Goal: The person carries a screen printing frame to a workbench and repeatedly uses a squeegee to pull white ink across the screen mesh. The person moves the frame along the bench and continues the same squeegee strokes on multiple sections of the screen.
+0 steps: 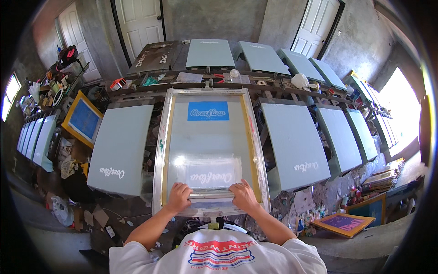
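A silver-framed printing screen [160, 137] lies in the middle, over a pale blue-grey surface. Near its close end, both my hands are closed around a long squeegee [211, 194], which lies crosswise on the mesh. My left hand [179, 196] grips its left end; my right hand [244, 195] has the right end. Just beyond the squeegee, white script lettering [211, 177] shows within a taped rectangle. A blue stencil patch [208, 111] marks the far part of the mesh. The squeegee's lower edge is hidden.
Pale blue-grey printing boards flank the screen, one at left [119, 141] and one at right [295, 141]. Behind runs a rail shelf with red-handled pliers [221, 78]. More boards [210, 54] stand beyond it. A yellow-framed screen [83, 118] leans at left; another [343, 223] lies low right.
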A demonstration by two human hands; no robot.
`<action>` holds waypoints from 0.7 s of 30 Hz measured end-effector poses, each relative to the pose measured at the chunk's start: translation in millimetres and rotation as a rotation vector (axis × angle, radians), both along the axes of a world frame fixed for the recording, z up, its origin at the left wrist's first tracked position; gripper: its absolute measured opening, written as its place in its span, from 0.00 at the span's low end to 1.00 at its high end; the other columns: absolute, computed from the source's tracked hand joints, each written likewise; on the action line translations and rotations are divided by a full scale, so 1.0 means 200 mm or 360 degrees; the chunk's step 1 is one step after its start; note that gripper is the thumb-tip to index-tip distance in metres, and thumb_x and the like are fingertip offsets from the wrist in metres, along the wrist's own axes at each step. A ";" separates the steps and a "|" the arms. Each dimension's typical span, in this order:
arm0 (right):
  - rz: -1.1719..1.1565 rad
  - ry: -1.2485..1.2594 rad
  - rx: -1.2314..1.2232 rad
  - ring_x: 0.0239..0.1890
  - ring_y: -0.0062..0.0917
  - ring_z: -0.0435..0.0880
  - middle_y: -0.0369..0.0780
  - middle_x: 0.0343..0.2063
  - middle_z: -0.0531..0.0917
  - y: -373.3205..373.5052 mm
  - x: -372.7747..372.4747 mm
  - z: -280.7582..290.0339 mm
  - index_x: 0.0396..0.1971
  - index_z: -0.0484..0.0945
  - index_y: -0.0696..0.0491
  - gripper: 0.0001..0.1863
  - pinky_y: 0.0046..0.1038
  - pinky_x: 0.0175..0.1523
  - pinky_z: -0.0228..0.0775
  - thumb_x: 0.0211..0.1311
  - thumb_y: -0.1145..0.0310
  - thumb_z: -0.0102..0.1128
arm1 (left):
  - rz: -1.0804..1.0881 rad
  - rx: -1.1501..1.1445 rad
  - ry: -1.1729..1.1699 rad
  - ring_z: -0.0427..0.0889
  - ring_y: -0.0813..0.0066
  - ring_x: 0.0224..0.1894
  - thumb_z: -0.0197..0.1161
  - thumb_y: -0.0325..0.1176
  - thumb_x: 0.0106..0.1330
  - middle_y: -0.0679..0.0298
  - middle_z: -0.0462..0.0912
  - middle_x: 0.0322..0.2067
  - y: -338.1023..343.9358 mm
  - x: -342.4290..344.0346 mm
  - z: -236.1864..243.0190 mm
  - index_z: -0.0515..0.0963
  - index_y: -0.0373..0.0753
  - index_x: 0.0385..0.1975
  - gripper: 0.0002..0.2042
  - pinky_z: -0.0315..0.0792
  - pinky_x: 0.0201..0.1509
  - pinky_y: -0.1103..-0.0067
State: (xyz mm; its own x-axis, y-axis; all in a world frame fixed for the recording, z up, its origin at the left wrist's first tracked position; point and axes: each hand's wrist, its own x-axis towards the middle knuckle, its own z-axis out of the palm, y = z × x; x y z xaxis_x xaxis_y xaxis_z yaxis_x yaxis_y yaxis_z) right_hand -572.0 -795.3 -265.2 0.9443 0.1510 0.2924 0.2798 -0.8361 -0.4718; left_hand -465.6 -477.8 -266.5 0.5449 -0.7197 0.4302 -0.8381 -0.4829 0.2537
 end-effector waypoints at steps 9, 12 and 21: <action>-0.0047 0.0004 -0.0013 0.54 0.38 0.82 0.43 0.43 0.83 0.07 -0.30 -0.05 0.42 0.82 0.55 0.23 0.41 0.68 0.66 0.37 0.77 0.66 | -0.0216 0.0105 0.0074 0.80 0.56 0.44 0.68 0.27 0.46 0.57 0.79 0.39 0.07 -0.29 -0.06 0.79 0.36 0.39 0.17 0.72 0.52 0.64; 0.0057 0.0033 -0.0032 0.58 0.40 0.79 0.45 0.47 0.82 0.05 -0.39 -0.07 0.46 0.81 0.54 0.26 0.42 0.69 0.65 0.40 0.75 0.67 | -0.0200 0.0058 0.0029 0.80 0.53 0.51 0.67 0.26 0.49 0.55 0.79 0.47 0.20 -0.29 -0.14 0.78 0.35 0.45 0.20 0.72 0.58 0.62; -0.1430 0.0322 0.0603 0.55 0.43 0.83 0.50 0.52 0.84 -0.48 -0.35 -0.36 0.56 0.80 0.59 0.21 0.41 0.63 0.72 0.65 0.69 0.61 | 0.1701 -0.0647 0.0874 0.83 0.46 0.43 0.62 0.36 0.68 0.48 0.84 0.37 0.61 -0.04 -0.46 0.80 0.28 0.40 0.14 0.74 0.50 0.60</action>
State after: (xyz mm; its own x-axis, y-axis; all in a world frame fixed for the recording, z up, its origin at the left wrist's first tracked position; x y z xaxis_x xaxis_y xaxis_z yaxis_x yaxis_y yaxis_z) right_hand -641.3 -891.6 -336.6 0.6996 -0.7145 -0.0056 -0.4983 -0.4823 -0.7205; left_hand -474.0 -356.4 -357.7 0.9468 0.3179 0.0499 0.1821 -0.6572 0.7313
